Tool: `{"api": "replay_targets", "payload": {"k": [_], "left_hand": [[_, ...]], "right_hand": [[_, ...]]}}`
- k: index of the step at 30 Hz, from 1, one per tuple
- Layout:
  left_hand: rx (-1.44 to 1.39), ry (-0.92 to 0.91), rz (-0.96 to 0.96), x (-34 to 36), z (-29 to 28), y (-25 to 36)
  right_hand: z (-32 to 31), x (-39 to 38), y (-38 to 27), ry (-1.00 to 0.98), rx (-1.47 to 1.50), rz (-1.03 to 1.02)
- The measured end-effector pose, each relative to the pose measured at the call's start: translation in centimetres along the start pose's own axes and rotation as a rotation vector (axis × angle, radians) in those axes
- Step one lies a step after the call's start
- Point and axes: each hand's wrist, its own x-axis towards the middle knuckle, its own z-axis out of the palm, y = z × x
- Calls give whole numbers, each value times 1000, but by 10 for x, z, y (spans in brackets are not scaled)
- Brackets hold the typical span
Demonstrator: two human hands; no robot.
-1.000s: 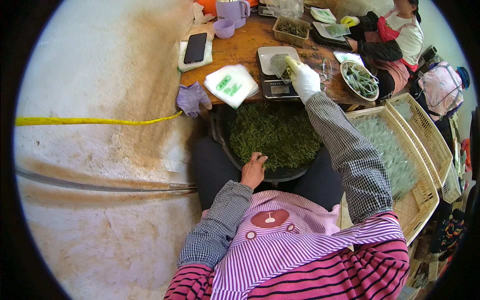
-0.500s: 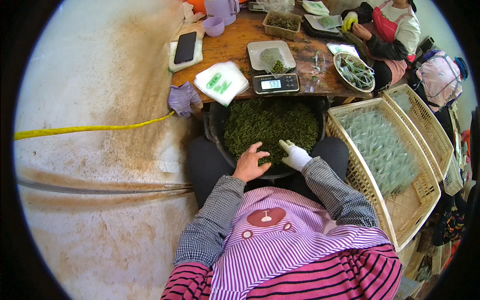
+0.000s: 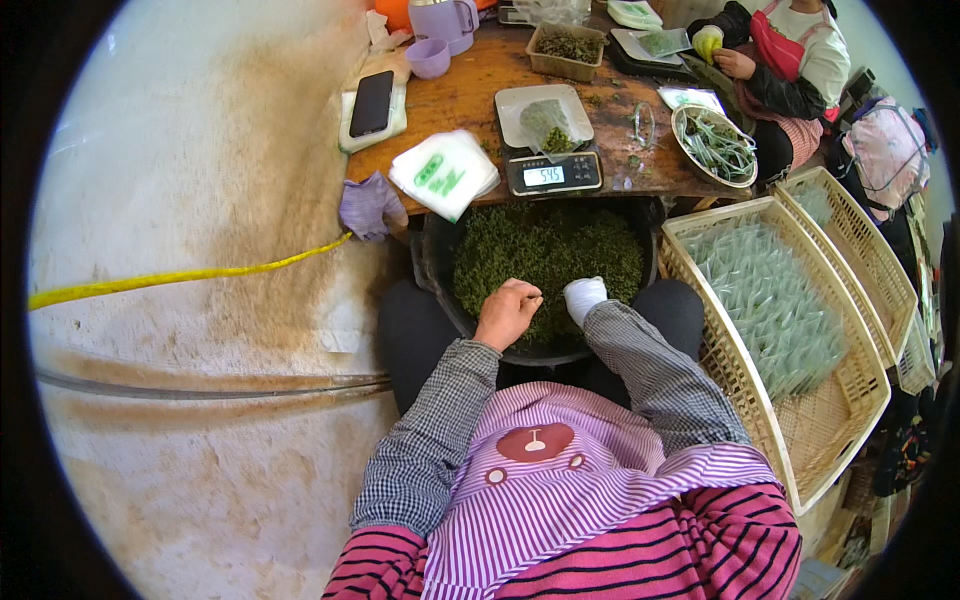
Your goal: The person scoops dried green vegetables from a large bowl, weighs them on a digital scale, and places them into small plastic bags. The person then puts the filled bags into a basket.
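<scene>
A black tub [image 3: 432,262] between my knees holds a heap of small dark-green sprigs or berries [image 3: 545,245]. Over its near part is my bare left hand [image 3: 508,311], fingers drawn together; whatever they may hold is too small to make out. My right hand [image 3: 586,298], in a white glove, dips into the heap's near right side, its fingers hidden. Just beyond the tub, a digital scale [image 3: 553,172] with a lit display stands on the table. On its white pan [image 3: 515,112] lies a clear bag [image 3: 546,122] with some of the green stuff inside.
On the wooden table [image 3: 470,75] are printed bags [image 3: 445,172], a phone [image 3: 372,104], a purple cup [image 3: 428,58], a bowl of ties [image 3: 715,145] and a tray of greens [image 3: 567,50]. A crate of filled bags [image 3: 765,300] stands right. A co-worker [image 3: 790,70] sits far right.
My left hand's spread fingers have closed together. My gloved right hand has sunk its fingers into the greens. The scale's display shows a different reading. The co-worker's hands have shifted slightly.
</scene>
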Motion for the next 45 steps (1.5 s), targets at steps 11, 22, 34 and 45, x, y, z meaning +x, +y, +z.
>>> {"api": "replay_targets", "payload": {"k": [11, 22, 34, 45], "left_hand": [[-1033, -26, -343, 104, -44, 57], [-1559, 226, -366, 180, -18, 65], [-1330, 154, -359, 137, -10, 67], [-1070, 106, -193, 73, 6, 47]], "right_hand": [[-72, -87, 31, 1170, 637, -250], [-159, -64, 29, 1461, 302, -46], [-108, -74, 12, 1468, 412, -51], [-48, -108, 6, 1425, 781, -128]]}}
